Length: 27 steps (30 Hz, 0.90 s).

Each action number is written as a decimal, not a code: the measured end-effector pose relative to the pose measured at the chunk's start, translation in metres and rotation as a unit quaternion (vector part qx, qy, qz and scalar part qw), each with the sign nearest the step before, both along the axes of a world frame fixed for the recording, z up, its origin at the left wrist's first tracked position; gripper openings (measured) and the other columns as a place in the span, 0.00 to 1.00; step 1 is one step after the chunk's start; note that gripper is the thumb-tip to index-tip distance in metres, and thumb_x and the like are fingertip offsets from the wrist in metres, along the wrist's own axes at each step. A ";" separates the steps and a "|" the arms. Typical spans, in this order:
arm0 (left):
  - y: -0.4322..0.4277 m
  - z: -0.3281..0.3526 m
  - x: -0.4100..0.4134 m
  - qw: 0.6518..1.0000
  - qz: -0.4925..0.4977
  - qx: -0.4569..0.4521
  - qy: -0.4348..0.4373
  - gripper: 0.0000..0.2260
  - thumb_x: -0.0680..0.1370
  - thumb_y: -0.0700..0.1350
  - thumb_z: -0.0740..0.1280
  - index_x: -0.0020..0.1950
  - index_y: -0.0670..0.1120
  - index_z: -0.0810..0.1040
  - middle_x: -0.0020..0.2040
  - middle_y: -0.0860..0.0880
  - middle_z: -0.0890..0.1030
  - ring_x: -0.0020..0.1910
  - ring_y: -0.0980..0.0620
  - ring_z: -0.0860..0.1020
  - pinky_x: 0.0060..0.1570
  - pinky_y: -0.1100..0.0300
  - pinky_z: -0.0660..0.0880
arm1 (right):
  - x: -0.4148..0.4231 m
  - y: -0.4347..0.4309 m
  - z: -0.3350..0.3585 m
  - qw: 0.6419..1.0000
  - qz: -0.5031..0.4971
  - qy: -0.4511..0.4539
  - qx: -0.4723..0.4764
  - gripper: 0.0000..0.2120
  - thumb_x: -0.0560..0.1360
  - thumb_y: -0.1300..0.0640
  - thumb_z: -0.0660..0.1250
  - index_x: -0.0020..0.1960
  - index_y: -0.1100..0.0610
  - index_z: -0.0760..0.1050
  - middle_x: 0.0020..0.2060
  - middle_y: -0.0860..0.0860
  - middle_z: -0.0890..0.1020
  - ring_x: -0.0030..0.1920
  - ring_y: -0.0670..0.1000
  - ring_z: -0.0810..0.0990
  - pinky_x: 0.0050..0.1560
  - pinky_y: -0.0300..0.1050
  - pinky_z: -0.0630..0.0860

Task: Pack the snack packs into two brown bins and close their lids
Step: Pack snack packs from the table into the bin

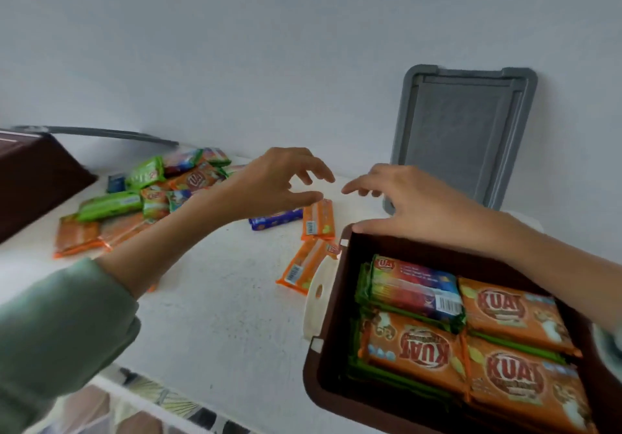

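Note:
A brown bin (331,378) stands at the lower right, holding several orange, green and multicolour snack packs (415,354). My right hand (414,204) hovers over the bin's far left corner with fingers spread and holds nothing. My left hand (272,181) reaches over the white table, fingers spread and empty, just above a blue pack (274,222) and an orange pack (318,219). Another orange pack (299,268) lies beside the bin. A heap of loose packs (148,191) lies at the left. A second brown bin (32,177) shows at the far left edge.
A grey lid (462,134) leans upright against the white wall behind the right bin. A cream latch handle (316,295) hangs on that bin's left side. Another grey lid (97,133) lies behind the left bin. The table's front edge runs along the bottom left.

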<state>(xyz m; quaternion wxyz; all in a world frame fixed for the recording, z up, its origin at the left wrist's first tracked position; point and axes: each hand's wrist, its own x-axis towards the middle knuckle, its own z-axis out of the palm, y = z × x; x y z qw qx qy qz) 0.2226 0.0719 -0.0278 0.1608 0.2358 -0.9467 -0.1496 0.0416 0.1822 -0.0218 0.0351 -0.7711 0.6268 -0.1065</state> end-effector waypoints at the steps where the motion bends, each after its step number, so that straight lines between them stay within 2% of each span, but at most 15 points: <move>1: -0.009 -0.002 0.007 1.000 0.024 -0.002 -0.007 0.13 0.75 0.47 0.67 0.60 0.50 0.77 0.57 0.52 0.77 0.49 0.59 0.76 0.52 0.61 0.77 | 0.006 -0.016 -0.002 1.000 0.007 0.001 -0.003 0.25 0.72 0.44 0.66 0.67 0.46 0.68 0.56 0.48 0.74 0.56 0.47 0.73 0.53 0.45 0.73; 5: -0.059 -0.021 0.035 0.994 0.100 0.002 -0.033 0.15 0.75 0.46 0.68 0.62 0.49 0.75 0.59 0.49 0.77 0.50 0.57 0.75 0.52 0.64 0.73 | 0.031 -0.079 -0.020 0.999 0.016 0.029 -0.004 0.25 0.73 0.48 0.67 0.68 0.48 0.67 0.58 0.52 0.73 0.59 0.51 0.72 0.53 0.48 0.73; 8: -0.101 -0.044 0.051 0.987 0.143 -0.002 -0.068 0.19 0.74 0.45 0.69 0.65 0.47 0.73 0.61 0.46 0.76 0.56 0.52 0.75 0.54 0.64 0.69 | 0.044 -0.127 -0.041 0.999 0.029 0.038 0.020 0.26 0.73 0.49 0.68 0.69 0.50 0.66 0.58 0.54 0.73 0.59 0.53 0.72 0.51 0.47 0.73; 12: -0.149 -0.080 0.062 0.977 0.183 0.030 -0.105 0.27 0.75 0.47 0.69 0.72 0.47 0.64 0.70 0.46 0.68 0.68 0.48 0.67 0.66 0.57 0.63 | 0.052 -0.186 -0.078 0.993 0.049 0.056 0.090 0.28 0.73 0.49 0.68 0.70 0.52 0.65 0.59 0.57 0.72 0.60 0.55 0.71 0.54 0.47 0.71; 16: -0.190 -0.117 0.061 0.971 0.170 0.102 -0.131 0.35 0.74 0.50 0.69 0.75 0.51 0.54 0.76 0.48 0.58 0.74 0.48 0.57 0.72 0.51 0.55 | 0.051 -0.220 -0.117 0.979 0.059 0.060 0.184 0.38 0.71 0.45 0.69 0.75 0.48 0.54 0.68 0.57 0.64 0.67 0.56 0.64 0.63 0.45 0.65; 19: -0.208 -0.133 0.053 0.974 0.127 0.105 -0.153 0.36 0.75 0.52 0.67 0.76 0.54 0.50 0.77 0.51 0.53 0.76 0.50 0.51 0.74 0.48 0.52 | 0.048 -0.225 -0.134 0.976 0.050 0.042 0.206 0.44 0.71 0.46 0.70 0.76 0.45 0.44 0.70 0.57 0.60 0.68 0.56 0.63 0.65 0.45 0.64; 24: -0.221 -0.134 0.040 0.978 0.106 0.100 -0.152 0.32 0.72 0.53 0.70 0.73 0.54 0.61 0.72 0.49 0.65 0.71 0.48 0.64 0.68 0.51 0.62 | 0.043 -0.227 -0.142 0.984 0.056 0.031 0.166 0.42 0.72 0.49 0.69 0.76 0.45 0.46 0.69 0.55 0.64 0.66 0.54 0.66 0.61 0.43 0.67; 27: -0.220 -0.124 0.038 0.979 0.111 0.068 -0.155 0.33 0.69 0.55 0.72 0.71 0.51 0.67 0.70 0.48 0.69 0.68 0.48 0.67 0.65 0.54 0.64 | 0.042 -0.226 -0.142 0.984 0.054 0.045 0.164 0.41 0.72 0.47 0.68 0.75 0.43 0.46 0.66 0.55 0.67 0.63 0.54 0.68 0.59 0.43 0.68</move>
